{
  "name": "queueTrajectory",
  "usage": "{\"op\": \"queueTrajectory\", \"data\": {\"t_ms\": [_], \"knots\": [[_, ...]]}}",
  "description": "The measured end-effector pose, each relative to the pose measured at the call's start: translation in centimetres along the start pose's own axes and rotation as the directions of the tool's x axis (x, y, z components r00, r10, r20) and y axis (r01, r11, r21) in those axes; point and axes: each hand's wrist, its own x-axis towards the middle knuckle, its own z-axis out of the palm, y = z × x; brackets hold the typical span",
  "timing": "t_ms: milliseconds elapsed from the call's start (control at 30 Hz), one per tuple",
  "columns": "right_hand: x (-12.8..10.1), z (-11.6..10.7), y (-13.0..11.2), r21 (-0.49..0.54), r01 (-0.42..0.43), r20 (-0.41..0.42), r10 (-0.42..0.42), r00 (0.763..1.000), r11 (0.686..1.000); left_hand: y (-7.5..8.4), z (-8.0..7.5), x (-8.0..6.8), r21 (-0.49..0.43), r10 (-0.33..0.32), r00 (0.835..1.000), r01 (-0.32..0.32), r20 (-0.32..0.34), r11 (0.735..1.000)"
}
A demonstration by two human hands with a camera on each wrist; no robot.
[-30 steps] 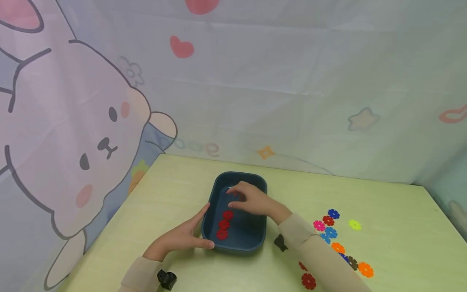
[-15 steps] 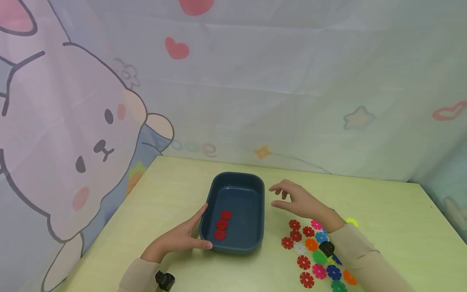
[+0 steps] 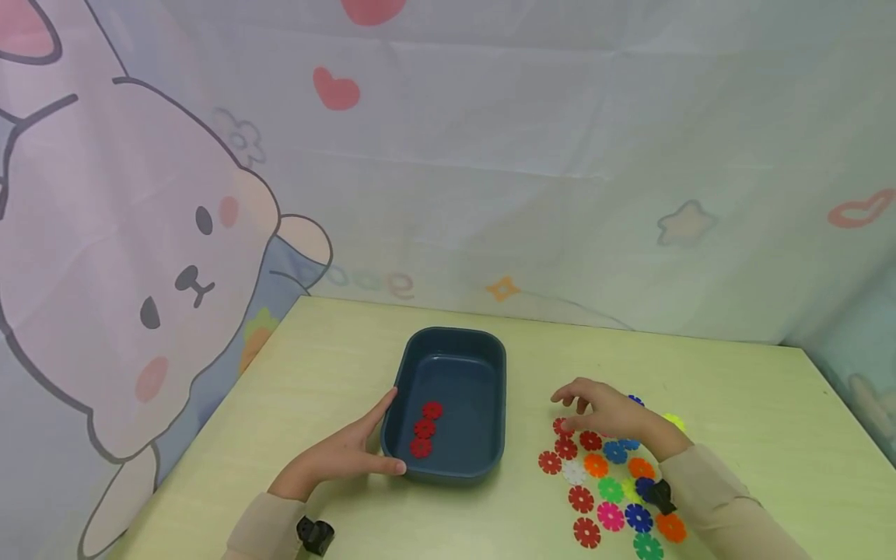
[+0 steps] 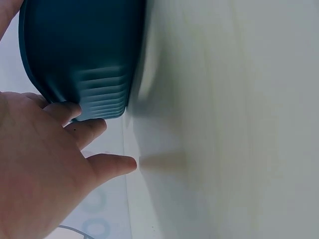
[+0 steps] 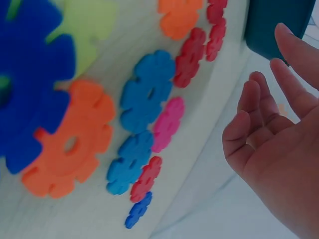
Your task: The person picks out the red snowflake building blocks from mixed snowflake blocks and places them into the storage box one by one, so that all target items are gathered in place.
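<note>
My left hand (image 3: 348,451) rests against the near left corner of a dark blue rectangular bin (image 3: 498,435), thumb on the front side and forefinger along the left side. In the left wrist view its fingers (image 4: 112,167) are spread and fairly straight beside the bin's wall (image 4: 102,87). Inside the bin three red notched plastic discs (image 3: 424,428) lie in a row. My right hand (image 3: 607,410) hovers above the loose discs with nothing in it, fingers loosely bent. Its thumb overlaps a red disc (image 3: 560,427) at the pile's far left edge in the head view.
Several flower-shaped discs in red, blue, orange, green, pink, yellow and white spread across the table (image 3: 756,435) right of the bin, such as a white disc (image 3: 574,472) and a green disc (image 3: 648,546). A printed cloth (image 3: 490,155) hangs behind the table.
My right hand has moved out of the bin, rightward and then down to the discs. My left hand has stayed at the bin's corner. The three red discs in the bin have not moved.
</note>
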Motion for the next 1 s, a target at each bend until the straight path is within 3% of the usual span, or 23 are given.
{"op": "queueTrajectory", "data": {"t_ms": [233, 467, 1000], "knots": [[-0.1, 0.3, 0.7, 0.025, -0.062, 0.058, 0.061, 0.996, 0.998, 0.1, 0.0, 0.0, -0.008, 0.004, 1.0, -0.004, 0.003, 1.0], [0.0, 0.4, 1.2, 0.021, -0.06, 0.097, 0.058, 0.994, 0.998, 0.3, -0.1, -0.1, -0.011, 0.008, 1.0, -0.008, 0.002, 1.0], [0.5, 0.9, 1.6, -0.045, -0.061, 0.098, 0.065, 0.993, 0.997, 0.2, -0.1, -0.4, -0.025, 0.012, 1.0, -0.012, 0.005, 1.0]]}}
